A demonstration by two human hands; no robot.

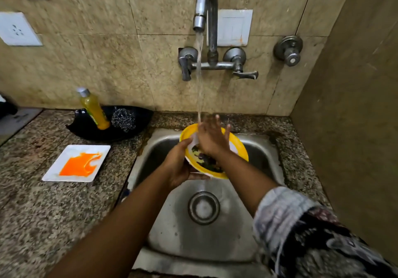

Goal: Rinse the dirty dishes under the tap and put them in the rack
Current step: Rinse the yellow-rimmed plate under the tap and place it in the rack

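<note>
While water ran from the tap (205, 4), the single head view showed a yellow-rimmed bowl (238, 146) held over the sink (215, 234), just below and to the right of where the stream fell. The left hand (178, 163) gripped the bowl at its near-left rim, thumb over the edge and fingers curled beneath. The right hand (212, 137) lay flat inside the bowl, fingers straight and spread toward the wall, pressing on the inner face; it held nothing. Dark food residue remained in the lower part of the bowl, beside the right wrist.

The bowl was tilted, its mouth facing up and toward the person, its low edge nearest the left hand. Being round, it had no long axis worth noting; the tilt ran from the far-right rim down to the near-left rim. The stream met the right hand's fingers near the bowl's upper-left edge.

On the surface left of the sink lay a square white plate (75, 163) smeared with orange, well apart from both hands and nearer the left one. Behind it stood a black dish (129, 135) carrying a soap bottle (94, 109) and a steel scrubber (123, 119).

No rack was visible. In my judgement, rinsing was under way and unfinished, and the plate was still to be rinsed.
</note>
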